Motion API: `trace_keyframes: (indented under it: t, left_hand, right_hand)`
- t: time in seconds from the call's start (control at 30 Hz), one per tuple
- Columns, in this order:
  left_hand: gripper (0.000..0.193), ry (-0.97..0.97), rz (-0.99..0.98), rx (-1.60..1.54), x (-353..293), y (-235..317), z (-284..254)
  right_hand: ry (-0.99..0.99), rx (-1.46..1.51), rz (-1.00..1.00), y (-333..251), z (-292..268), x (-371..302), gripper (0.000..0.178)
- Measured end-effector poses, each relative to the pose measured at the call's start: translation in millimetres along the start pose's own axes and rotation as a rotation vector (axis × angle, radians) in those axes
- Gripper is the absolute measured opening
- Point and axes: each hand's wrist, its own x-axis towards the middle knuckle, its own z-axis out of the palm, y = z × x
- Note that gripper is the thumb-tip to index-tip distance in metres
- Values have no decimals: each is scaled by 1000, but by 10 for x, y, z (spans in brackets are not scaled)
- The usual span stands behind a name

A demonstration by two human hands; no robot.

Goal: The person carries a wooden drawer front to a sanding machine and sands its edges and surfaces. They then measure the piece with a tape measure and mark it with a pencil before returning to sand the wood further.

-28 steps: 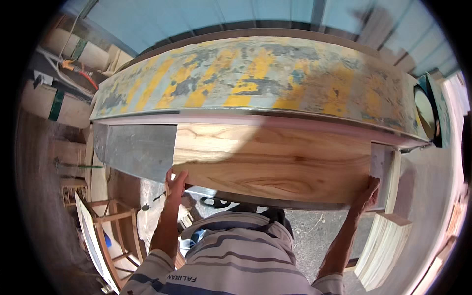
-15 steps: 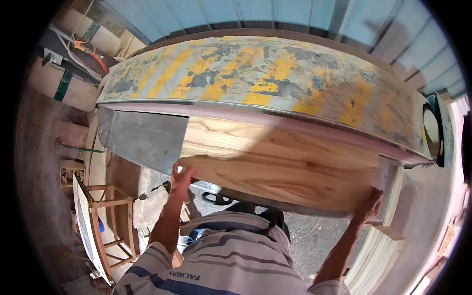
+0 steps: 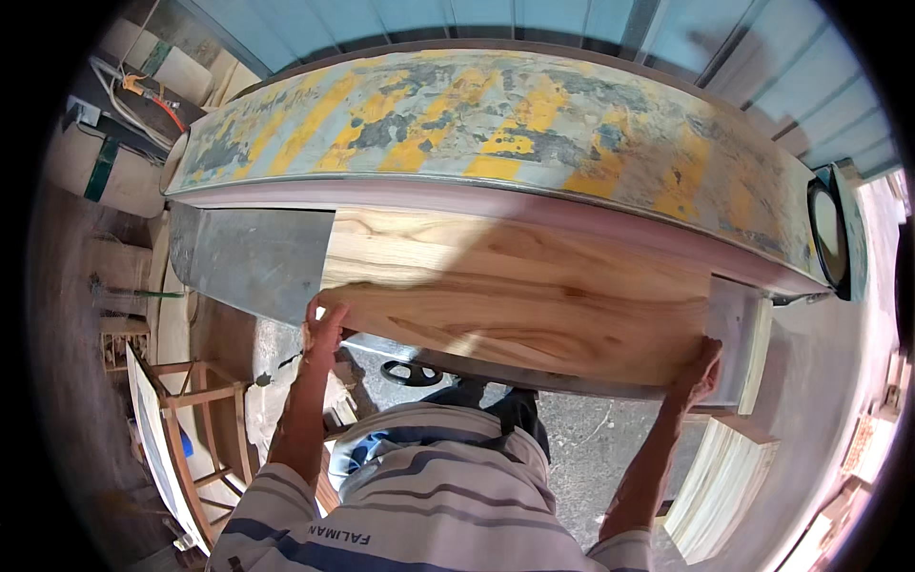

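Crosswise, the long tan wooden board (image 3: 519,297) lies nine-thirty to three-thirty, left hand (image 3: 326,329) and right hand (image 3: 699,378) fingers gripping its ends.

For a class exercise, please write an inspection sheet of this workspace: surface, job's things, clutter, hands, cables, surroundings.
Surface: grey metal bed, showing at both ends of the board.
Job's things: wooden board, grain running lengthwise, partly shaded.
Clutter: wooden frame at lower left; pale layered wood at lower right.
Hands: left hand grips the board's near left corner; right hand, its near right corner.
Cables: red cable or hose at upper left.
Surroundings: blue panelled wall beyond a worn, yellow-striped cover.
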Motion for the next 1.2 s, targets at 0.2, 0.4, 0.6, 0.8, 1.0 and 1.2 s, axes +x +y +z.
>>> trace_keyframes:
  t: [0.2, 0.4, 0.6, 0.8, 1.0, 1.2]
  left_hand:
    - [65, -65, 63, 126, 471, -79, -387]
    - [55, -122, 28, 40, 559, -416, -1203]
    - [43, 4, -131, 429, 403, -650, -1698]
    - [59, -131, 208, -200, 985, -961, -1524]
    - [63, 93, -51, -500, 456, -478, -1026]
    - [55, 13, 186, -861, 984, -264, -1040]
  right_hand:
    - [-52, 123, 43, -7, 188, -302, 33]
    - [-102, -108, 48, -157, 194, -840, 39]
    - [-316, -172, 97, -22, -68, -815, 36]
    - [-390, -530, 34, -196, 173, -727, 35]
    - [-386, -124, 181, -157, 65, -530, 35]
    - [-272, 214, 103, -408, -252, -494, 28]
